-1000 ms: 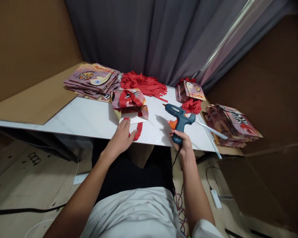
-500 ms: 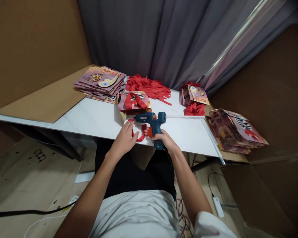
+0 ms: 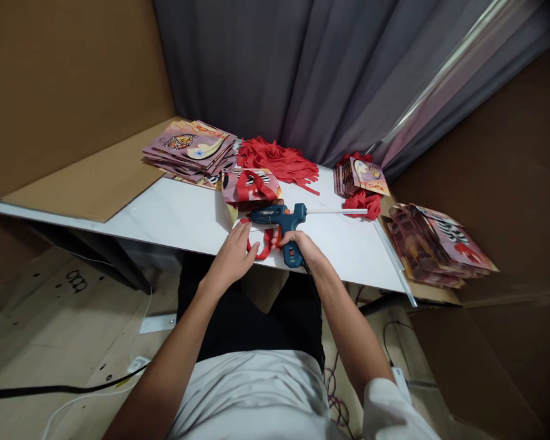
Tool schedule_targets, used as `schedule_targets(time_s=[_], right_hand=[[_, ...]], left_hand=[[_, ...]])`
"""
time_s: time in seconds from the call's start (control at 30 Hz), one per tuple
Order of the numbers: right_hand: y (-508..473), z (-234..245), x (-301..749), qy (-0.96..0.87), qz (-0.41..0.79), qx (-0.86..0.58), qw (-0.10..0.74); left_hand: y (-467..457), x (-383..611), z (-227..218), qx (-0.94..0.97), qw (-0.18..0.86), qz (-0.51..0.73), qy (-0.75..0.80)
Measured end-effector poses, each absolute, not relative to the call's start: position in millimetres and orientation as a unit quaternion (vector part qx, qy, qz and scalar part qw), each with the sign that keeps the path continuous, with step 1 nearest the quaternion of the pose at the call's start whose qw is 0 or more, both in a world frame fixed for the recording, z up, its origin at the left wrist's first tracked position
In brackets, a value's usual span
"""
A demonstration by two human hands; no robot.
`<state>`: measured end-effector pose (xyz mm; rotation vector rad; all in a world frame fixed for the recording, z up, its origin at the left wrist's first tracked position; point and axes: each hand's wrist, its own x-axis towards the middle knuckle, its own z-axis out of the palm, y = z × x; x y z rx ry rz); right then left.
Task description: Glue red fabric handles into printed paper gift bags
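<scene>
My right hand (image 3: 302,245) is wrapped round the handle of a blue glue gun (image 3: 275,214), its fingers at the orange trigger. A long white glue stick (image 3: 337,211) juts from the gun's back. The nozzle points left, close above a red strap end by my left fingertips. My left hand (image 3: 235,252) lies at the table's front edge, fingers stretched out and thumb apart, fingertips touching the work near that strap end. Between my hands a red strap loop (image 3: 264,247) hangs toward me. Behind the gun lies a printed bag (image 3: 229,190) with a red handle (image 3: 255,185) folded over it.
A stack of printed bags (image 3: 187,150) stands back left, beside a heap of red straps (image 3: 277,160). More bags (image 3: 369,176) and red straps (image 3: 364,201) are at back right. Another bag stack (image 3: 440,244) sits right of the white table (image 3: 174,214). Cardboard walls flank both sides.
The glue gun has tilted slightly, its handle a little higher, and its orange trigger looks pulled further in. My left hand stays by the strap end. The whole view has shifted slightly.
</scene>
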<state>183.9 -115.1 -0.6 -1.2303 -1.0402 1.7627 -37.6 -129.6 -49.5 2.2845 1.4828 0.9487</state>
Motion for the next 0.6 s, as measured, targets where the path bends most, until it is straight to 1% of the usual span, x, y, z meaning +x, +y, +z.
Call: schedule_targets(time_s=[0.17, 0.4, 0.6], right_hand=[[-114, -2, 184, -0.412, 0.687, -0.474, 0.366], [-133, -1, 183, -0.377, 0.676, -0.433, 0.462], [-142, 2, 189, -0.384, 0.673, -0.448, 0.446]], left_hand=[[-131, -39, -49, 0.789, 0.131, 0.326, 0.505], [-134, -39, -38, 0.785, 0.152, 0.347, 0.490], [-136, -38, -29, 0.779, 0.164, 0.352, 0.492]])
